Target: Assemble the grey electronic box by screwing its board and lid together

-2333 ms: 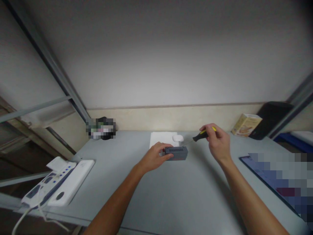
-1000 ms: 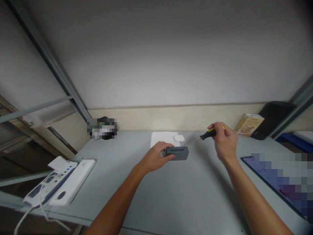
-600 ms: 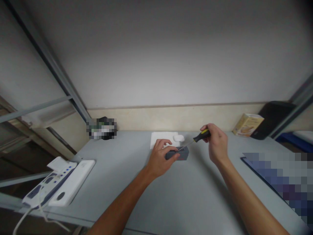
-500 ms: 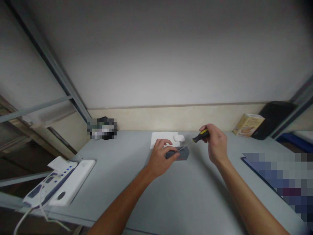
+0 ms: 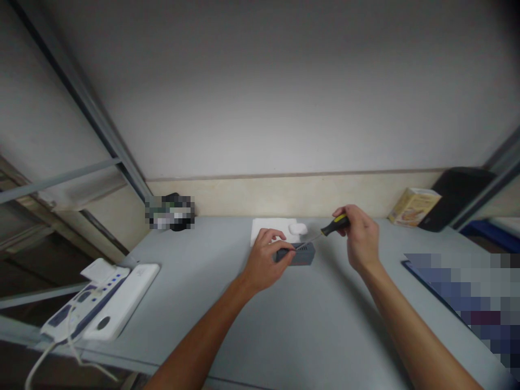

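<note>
My right hand (image 5: 359, 235) is closed round the black and yellow handle of a screwdriver (image 5: 333, 224), its shaft slanting down to the left. Thumb and forefinger of my left hand (image 5: 266, 262) pinch together at the shaft's far end; whether a small part is between them is hidden. Right beneath these fingertips lies a dark grey box (image 5: 305, 257) with a row of small dark slots on top. My left hand covers its left end. Behind it are a white sheet (image 5: 273, 223) and a rounded white object (image 5: 298, 229).
A power strip (image 5: 87, 295) with cables and a white slab-like device (image 5: 125, 303) lie at the table's left edge. At the back right, a yellow box (image 5: 414, 207) leans by a black object (image 5: 459, 195). Blurred items sit at back left and far right.
My left thumb has moved up to meet the forefinger at the screwdriver's tip. My right hand and the screwdriver have hardly moved.
</note>
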{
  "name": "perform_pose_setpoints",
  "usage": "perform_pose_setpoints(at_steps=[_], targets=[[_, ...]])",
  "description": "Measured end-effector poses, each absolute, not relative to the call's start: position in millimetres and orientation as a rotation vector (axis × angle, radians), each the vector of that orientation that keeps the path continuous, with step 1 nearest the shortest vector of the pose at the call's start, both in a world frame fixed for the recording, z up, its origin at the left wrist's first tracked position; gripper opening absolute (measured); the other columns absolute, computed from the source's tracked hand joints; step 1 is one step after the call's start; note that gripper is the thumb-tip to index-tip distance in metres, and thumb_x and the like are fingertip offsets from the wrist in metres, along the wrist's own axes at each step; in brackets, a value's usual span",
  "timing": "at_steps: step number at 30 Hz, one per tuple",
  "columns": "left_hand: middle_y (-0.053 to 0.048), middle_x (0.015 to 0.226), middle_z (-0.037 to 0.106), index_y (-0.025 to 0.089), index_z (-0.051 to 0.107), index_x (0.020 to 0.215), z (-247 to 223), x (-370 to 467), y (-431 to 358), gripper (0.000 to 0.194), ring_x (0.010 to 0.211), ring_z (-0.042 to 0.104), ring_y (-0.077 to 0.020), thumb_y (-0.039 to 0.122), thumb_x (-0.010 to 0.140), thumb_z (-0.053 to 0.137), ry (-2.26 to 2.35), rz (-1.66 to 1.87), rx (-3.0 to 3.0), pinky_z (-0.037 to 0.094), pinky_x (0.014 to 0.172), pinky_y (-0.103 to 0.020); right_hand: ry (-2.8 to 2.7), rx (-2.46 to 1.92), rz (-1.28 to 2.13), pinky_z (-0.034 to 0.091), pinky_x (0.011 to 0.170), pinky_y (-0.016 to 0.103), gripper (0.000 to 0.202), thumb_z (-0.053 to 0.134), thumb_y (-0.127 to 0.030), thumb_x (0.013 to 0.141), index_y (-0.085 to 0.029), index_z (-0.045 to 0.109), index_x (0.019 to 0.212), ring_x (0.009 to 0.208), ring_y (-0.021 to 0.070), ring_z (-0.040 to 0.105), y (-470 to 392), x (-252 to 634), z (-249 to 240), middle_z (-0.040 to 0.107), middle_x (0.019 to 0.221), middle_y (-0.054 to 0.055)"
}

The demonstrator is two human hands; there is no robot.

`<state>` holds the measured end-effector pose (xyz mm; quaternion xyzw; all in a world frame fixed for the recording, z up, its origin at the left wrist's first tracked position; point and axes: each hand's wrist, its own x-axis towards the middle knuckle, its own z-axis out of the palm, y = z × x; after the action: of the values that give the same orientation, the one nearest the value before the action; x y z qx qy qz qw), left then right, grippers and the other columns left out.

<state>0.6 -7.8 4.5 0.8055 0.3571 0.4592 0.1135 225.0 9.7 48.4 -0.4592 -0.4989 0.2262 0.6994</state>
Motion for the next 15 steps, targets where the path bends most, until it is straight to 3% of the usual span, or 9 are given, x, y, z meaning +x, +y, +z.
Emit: perform_pose_setpoints(at_steps=[15], targets=[[-0.007, 0.103, 0.066, 0.024, 0.075, 0.095, 4.0, -0.2, -7.5, 0.009, 0.106, 0.055, -0.0217, 0.024, 0.091, 0.068, 1.027, 1.323, 2.396, 0.047, 0.096, -0.040, -1.145, -1.022, 0.475, 0.036, 0.044, 0.022, 0.039, 0.054, -0.049, 0.094, -0.018, 0.066, 0.074, 0.051, 0.0113, 0.042, 8.9, 224.8, 47.9, 0.049, 0.060, -0.001]])
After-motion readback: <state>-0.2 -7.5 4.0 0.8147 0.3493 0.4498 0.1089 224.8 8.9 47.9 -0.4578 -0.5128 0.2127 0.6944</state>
